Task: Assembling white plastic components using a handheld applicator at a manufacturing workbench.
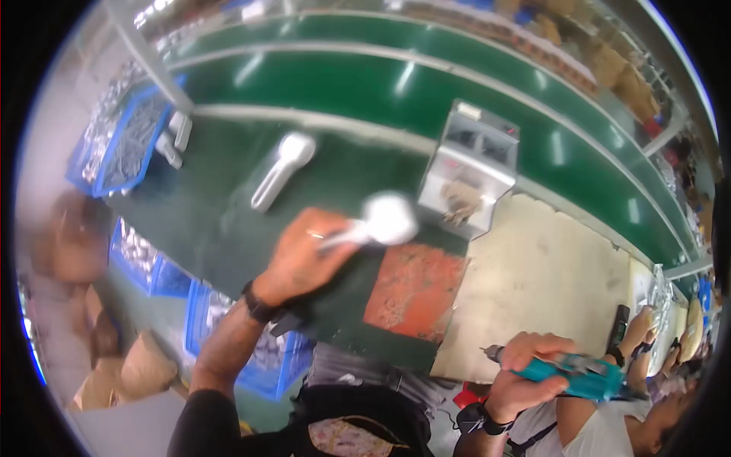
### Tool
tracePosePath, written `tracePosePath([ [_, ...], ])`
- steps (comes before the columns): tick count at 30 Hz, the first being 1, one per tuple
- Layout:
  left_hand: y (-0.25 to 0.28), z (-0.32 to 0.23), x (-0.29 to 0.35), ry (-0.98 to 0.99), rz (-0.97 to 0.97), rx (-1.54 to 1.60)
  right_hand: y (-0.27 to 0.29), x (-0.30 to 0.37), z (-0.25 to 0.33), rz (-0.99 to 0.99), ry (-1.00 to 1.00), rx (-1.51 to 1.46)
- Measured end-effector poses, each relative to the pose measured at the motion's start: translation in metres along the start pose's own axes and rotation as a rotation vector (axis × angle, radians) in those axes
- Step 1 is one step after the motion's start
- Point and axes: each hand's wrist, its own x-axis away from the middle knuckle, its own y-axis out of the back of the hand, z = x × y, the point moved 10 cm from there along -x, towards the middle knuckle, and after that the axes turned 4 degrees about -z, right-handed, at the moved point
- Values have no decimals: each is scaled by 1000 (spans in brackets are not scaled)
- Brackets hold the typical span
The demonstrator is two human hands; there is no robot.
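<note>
My left hand (304,251) is closed round the narrow handle of a white part with a round head (390,219), blurred by motion, held above the bench. A similar white part (285,167) with a round end and a long handle lies farther off on the dark green bench top (228,221). Over the right side of the bench, my right hand (529,373) grips a teal electric screwdriver (590,377), its tip pointing left. Below the left-hand part lies a worn orange-red mat (419,293).
A grey-white screw dispenser box (472,171) stands behind the mat. Tan board (541,274) covers the bench's right. Blue bins of parts (137,145) sit at the left, others lower down (263,365). A co-worker (632,426) is at right. A green conveyor (335,72) runs behind.
</note>
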Motion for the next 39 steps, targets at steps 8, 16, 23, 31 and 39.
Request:
tracePosePath([
  [8,46,80,-11,54,-110,-572,-13,-43,-60,139,-112,294],
  [16,-34,62,-74,202,-159,339,-44,-89,-102,170,-101,253],
  [23,-112,94,-37,483,39,553,-26,-57,-108,146,36,185],
  [31,-109,72,-40,481,169,289,-31,-44,-113,168,-6,224],
  [39,-109,70,-41,282,186,92,-39,-40,-111,192,-42,181],
])
